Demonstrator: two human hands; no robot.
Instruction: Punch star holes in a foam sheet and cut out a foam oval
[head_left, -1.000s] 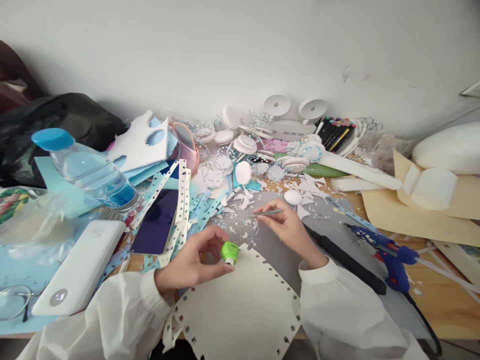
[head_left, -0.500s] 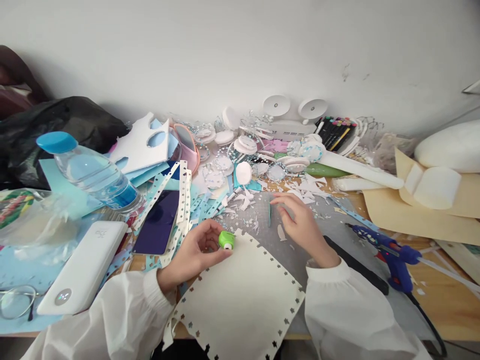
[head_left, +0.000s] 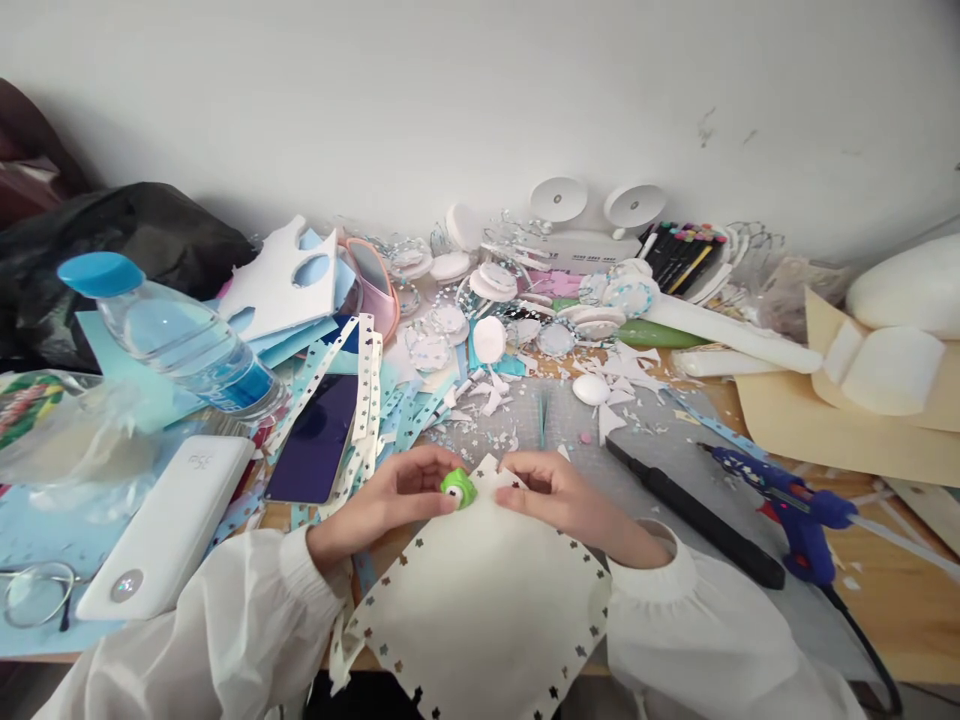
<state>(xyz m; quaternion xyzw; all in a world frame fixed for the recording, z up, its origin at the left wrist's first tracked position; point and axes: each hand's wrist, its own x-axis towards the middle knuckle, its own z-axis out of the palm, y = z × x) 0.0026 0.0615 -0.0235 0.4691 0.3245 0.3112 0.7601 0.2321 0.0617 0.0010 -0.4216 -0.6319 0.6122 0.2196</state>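
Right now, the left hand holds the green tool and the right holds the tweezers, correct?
No, the head view shows the right hand pinching the cream paper; the tweezers lie on the grey mat. The left hand does hold the green tool.

Nothing read clearly: white oblong plastic power bank left of left hand showed faint digits; blue-capped clear plastic bottle, blurred label.

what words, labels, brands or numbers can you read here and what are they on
No text reads for certain:
White rectangular power bank: faint display characters, illegible
Clear plastic bottle with blue cap: label lettering blurred
White rectangular box at the back: print too small
Red-and-green wrapper, far left: lettering blurred
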